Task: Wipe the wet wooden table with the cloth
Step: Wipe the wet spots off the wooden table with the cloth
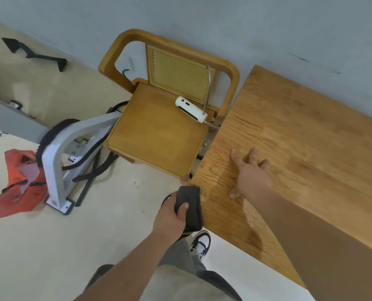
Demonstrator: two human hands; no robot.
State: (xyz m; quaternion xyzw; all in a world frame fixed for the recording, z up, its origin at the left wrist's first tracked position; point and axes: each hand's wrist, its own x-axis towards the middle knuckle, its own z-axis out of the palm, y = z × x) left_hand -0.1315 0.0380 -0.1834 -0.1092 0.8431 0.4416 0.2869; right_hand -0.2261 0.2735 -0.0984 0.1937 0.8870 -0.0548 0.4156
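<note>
Head view: left hand [171,217] clutches cloth [191,199] beside table [311,127] edge; right hand [251,177] flat on it

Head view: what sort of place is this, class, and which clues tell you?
Probably an indoor workroom or lab: a wooden table and cane-backed chair beside a grey metal frame with black cables on the floor.

Dark grey cloth [190,206], honey-brown grained table [306,135], tan chair [163,135] with perforated cane back, red bag [18,187] far left, white device [191,108]
</note>
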